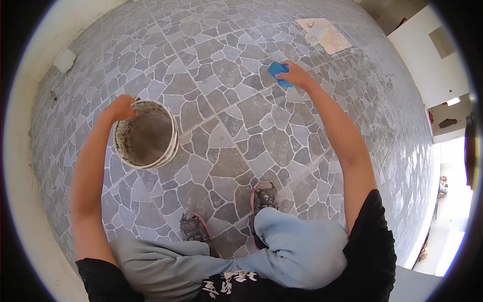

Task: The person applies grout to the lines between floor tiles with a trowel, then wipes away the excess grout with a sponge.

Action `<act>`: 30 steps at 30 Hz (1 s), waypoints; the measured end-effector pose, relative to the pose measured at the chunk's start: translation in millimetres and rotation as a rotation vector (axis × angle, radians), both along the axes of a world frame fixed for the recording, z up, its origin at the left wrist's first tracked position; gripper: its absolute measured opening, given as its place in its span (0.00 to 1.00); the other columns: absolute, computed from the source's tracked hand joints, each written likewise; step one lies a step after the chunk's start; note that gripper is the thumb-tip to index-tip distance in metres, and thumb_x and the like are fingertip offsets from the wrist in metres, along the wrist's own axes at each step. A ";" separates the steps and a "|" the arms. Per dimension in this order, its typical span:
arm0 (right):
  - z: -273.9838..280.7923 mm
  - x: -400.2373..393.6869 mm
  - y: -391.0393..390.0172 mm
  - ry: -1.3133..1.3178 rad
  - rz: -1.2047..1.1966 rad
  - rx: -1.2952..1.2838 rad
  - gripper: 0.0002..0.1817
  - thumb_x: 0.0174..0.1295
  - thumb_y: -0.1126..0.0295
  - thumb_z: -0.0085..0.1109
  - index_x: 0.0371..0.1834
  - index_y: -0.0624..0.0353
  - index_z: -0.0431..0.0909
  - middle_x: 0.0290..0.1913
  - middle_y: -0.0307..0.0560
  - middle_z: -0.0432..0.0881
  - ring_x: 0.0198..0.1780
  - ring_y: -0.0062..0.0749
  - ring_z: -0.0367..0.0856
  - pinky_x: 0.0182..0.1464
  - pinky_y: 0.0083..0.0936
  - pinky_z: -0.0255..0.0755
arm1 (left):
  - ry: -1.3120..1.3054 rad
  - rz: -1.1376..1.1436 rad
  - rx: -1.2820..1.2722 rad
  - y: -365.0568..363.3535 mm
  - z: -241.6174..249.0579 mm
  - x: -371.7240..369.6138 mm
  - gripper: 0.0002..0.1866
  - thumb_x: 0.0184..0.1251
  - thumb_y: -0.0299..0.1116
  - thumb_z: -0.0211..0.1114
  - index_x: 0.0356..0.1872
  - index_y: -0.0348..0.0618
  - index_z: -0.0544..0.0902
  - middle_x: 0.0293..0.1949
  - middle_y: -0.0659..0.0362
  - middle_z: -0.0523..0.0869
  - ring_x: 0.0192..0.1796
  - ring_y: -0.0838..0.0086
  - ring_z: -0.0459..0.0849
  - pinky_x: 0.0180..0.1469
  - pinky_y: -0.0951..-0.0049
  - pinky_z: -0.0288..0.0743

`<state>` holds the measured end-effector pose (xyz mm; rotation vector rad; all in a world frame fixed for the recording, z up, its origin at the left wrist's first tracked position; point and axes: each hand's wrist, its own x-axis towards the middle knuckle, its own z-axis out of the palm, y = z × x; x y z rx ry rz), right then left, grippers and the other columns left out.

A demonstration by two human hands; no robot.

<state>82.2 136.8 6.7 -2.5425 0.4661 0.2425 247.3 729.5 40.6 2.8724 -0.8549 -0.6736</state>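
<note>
My left hand (121, 107) is closed on the upper left rim of a dirty white bucket (175, 143), which stands on the floor and has murky grey-brown contents. Out to the front right, my right hand (293, 75) grips a blue sponge or cloth (278, 70) at the level of the tiles. Grey stone-pattern floor tiles (201, 171) with white lines between the shapes spread under both hands. A small piece of something sticks up beside my left fingers, too small to make out.
Beyond my right hand lies a beige board (334, 43) with a translucent piece on it. A whitish lump (64, 60) sits by the left wall (30, 116). My shoes (195, 226) are on the tiles in front of me. At the right is a bright doorway.
</note>
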 end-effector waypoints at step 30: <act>-164.1 -13.8 139.5 -0.550 0.159 -0.362 0.09 0.52 0.72 0.64 0.38 0.54 0.81 0.46 0.51 0.75 0.52 0.48 0.75 0.52 0.45 0.69 | 0.013 0.359 -0.154 82.6 -33.7 -47.5 0.09 0.64 0.25 0.67 0.44 0.34 0.87 0.33 0.48 0.90 0.35 0.60 0.88 0.44 0.62 0.77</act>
